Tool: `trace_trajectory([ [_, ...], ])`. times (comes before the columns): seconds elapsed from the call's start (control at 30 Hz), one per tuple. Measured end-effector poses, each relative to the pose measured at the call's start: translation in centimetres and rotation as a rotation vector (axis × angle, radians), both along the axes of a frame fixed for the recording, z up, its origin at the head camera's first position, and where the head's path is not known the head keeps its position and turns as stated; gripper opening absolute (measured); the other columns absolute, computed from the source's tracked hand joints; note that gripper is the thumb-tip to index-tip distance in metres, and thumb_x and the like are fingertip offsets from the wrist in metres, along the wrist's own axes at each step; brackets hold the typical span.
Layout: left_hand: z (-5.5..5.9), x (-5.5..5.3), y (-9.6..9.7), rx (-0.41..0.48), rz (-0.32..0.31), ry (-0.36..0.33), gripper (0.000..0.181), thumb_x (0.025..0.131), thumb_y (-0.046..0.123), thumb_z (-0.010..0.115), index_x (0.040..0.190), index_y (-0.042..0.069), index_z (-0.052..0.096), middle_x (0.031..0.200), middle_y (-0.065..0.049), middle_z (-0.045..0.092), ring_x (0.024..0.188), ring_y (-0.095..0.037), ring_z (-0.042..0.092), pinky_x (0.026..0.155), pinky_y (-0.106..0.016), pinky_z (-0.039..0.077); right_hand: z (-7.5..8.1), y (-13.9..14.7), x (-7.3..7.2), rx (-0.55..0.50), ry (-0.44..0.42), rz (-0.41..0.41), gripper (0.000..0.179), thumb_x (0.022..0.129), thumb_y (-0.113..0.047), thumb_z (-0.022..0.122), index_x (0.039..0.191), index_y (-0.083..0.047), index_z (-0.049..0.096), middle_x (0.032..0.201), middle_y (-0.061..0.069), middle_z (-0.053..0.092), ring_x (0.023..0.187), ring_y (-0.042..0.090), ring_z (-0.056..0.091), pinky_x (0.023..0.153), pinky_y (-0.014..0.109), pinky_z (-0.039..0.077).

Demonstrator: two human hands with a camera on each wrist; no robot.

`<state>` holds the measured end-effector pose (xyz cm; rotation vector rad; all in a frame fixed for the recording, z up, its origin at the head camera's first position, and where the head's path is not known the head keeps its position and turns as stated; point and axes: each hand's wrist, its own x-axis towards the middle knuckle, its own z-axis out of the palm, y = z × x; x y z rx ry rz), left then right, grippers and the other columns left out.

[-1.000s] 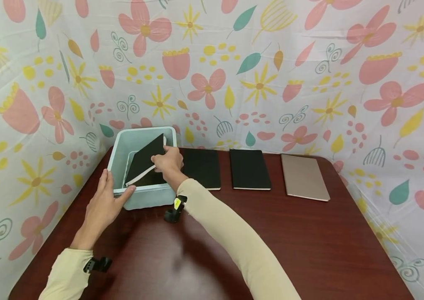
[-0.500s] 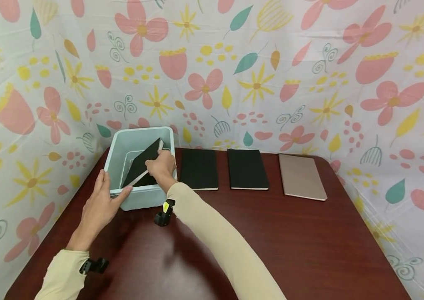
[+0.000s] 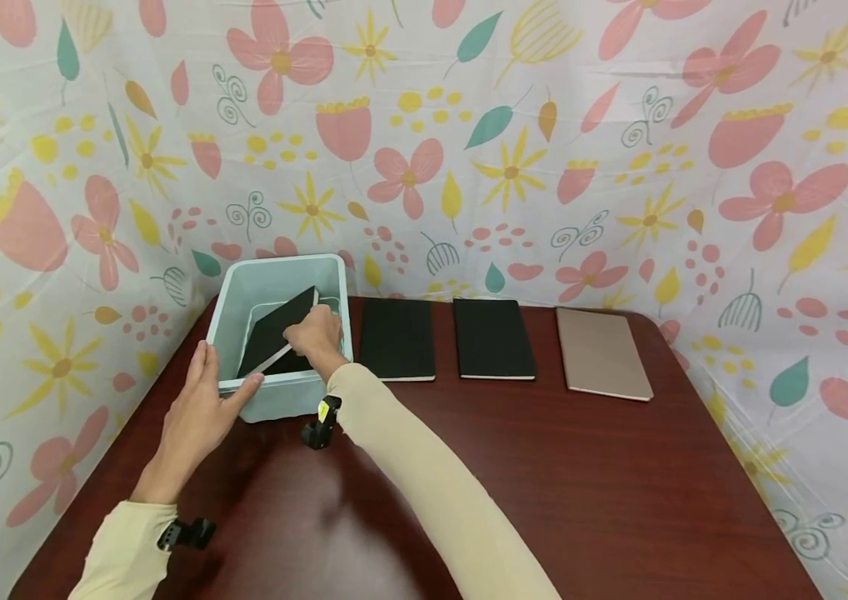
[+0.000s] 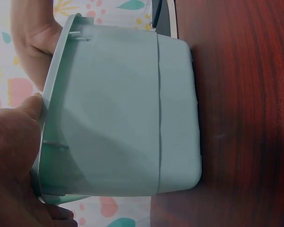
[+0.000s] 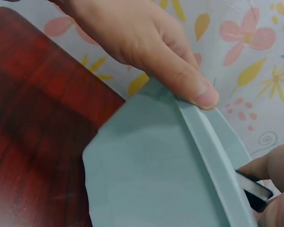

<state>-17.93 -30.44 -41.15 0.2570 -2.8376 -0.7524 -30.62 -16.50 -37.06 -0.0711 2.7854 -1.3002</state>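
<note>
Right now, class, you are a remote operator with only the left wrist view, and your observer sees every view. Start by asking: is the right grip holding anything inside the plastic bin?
Observer: Yes. The right grip is pinching a black notebook, slanted inside the plastic bin.

Operator: What lies on the table to the right of the bin, as the head view shows it?

Observer: A row of three more notebooks.

Operator: Are they all black?

Observer: No. The one farthest from the bin is a tan notebook.
</note>
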Motion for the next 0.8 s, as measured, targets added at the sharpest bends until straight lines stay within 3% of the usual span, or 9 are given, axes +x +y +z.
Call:
trace_trajectory([
  [0.1, 0.1, 0.1, -0.1, 0.003, 0.002, -0.005, 0.1, 0.091, 0.067, 0.041, 0.151, -0.001, -0.001, 0.159, -0.015, -0.009, 0.124, -0.053, 0.037, 0.084, -0.068, 0.036, 0.3, 0.1, -0.1, 0.009, -0.048, 0.051, 0.026, 0.084, -0.021, 0.067, 0.06, -0.01, 0.065, 0.045, 0.0, 0.057, 0.054, 0.019, 0.065, 0.043, 0.027, 0.045],
  [0.2, 0.1, 0.0, -0.2, 0.004, 0.002, -0.012, 0.1, 0.091, 0.067, 0.04, 0.151, -0.002, -0.001, 0.159, -0.015, -0.01, 0.123, -0.053, 0.038, 0.083, -0.067, 0.036, 0.5, 0.3, -0.1, 0.028, -0.076, 0.098, 0.03, 0.086, -0.022, 0.062, 0.059, -0.009, 0.062, 0.049, 0.003, 0.058, 0.055, 0.022, 0.066, 0.041, 0.027, 0.044],
  [0.33, 0.0, -0.1, -0.3, 0.006, 0.003, -0.011, 0.101, 0.09, 0.068, 0.04, 0.151, -0.001, -0.002, 0.159, -0.014, -0.01, 0.124, -0.052, 0.037, 0.082, -0.066, 0.038, 0.7, 0.6, -0.3, 0.094, -0.085, 0.153, 0.027, 0.088, -0.026, 0.061, 0.066, -0.009, 0.062, 0.059, 0.004, 0.058, 0.056, 0.022, 0.06, 0.046, 0.029, 0.043],
  [0.57, 0.0, -0.1, -0.3, 0.003, 0.008, -0.008, 0.101, 0.09, 0.069, 0.039, 0.151, -0.001, -0.002, 0.159, -0.014, -0.011, 0.124, -0.051, 0.038, 0.082, -0.065, 0.039, 0.6, 1.0, -0.7, 0.107, -0.168, 0.268, 0.024, 0.089, -0.025, 0.059, 0.072, -0.008, 0.055, 0.065, 0.002, 0.043, 0.051, 0.017, 0.038, 0.048, 0.03, 0.034],
  [0.7, -0.1, -0.1, -0.2, 0.007, 0.008, -0.013, 0.102, 0.09, 0.069, 0.039, 0.151, -0.001, -0.002, 0.159, -0.013, -0.011, 0.124, -0.051, 0.038, 0.081, -0.064, 0.04, 0.1, 1.1, -0.4, 0.13, -0.178, 0.334, 0.021, 0.09, -0.026, 0.059, 0.083, -0.006, 0.06, 0.073, 0.003, 0.048, 0.056, 0.017, 0.04, 0.053, 0.03, 0.035],
  [0.8, -0.1, -0.1, -0.1, 0.013, 0.004, -0.014, 0.102, 0.09, 0.069, 0.039, 0.151, -0.001, -0.003, 0.159, -0.013, -0.012, 0.127, -0.051, 0.036, 0.086, -0.067, 0.037, -0.2, 1.3, -0.3, 0.152, -0.162, 0.353, 0.025, 0.09, -0.026, 0.058, 0.1, -0.005, 0.065, 0.09, 0.005, 0.059, 0.068, 0.019, 0.049, 0.061, 0.03, 0.04],
])
